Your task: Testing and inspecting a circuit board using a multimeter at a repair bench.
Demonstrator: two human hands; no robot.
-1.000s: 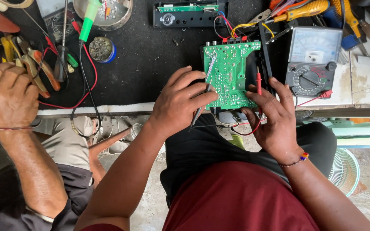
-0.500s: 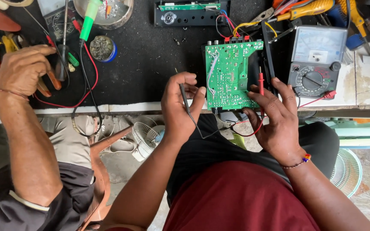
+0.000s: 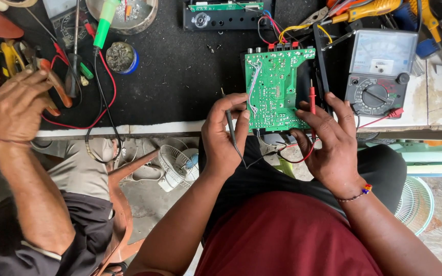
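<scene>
Since the earlier frame, the left hand (image 3: 226,134) had shifted from a raised pinch to a steady grasp on one black probe (image 3: 229,125), its fingers touching the left edge of the single green circuit board (image 3: 276,89). The right hand (image 3: 328,140) kept its place at the board's right edge, gripping one red probe (image 3: 312,99). One analogue multimeter (image 3: 379,71) stood just beyond the right hand on the worktop (image 3: 180,76). A co-worker's hand (image 3: 16,105), well left, now rested on a heap of tools (image 3: 6,56).

Electronics repair workshop, multimeter (image 3: 379,71), circuit board (image 3: 274,89)
</scene>
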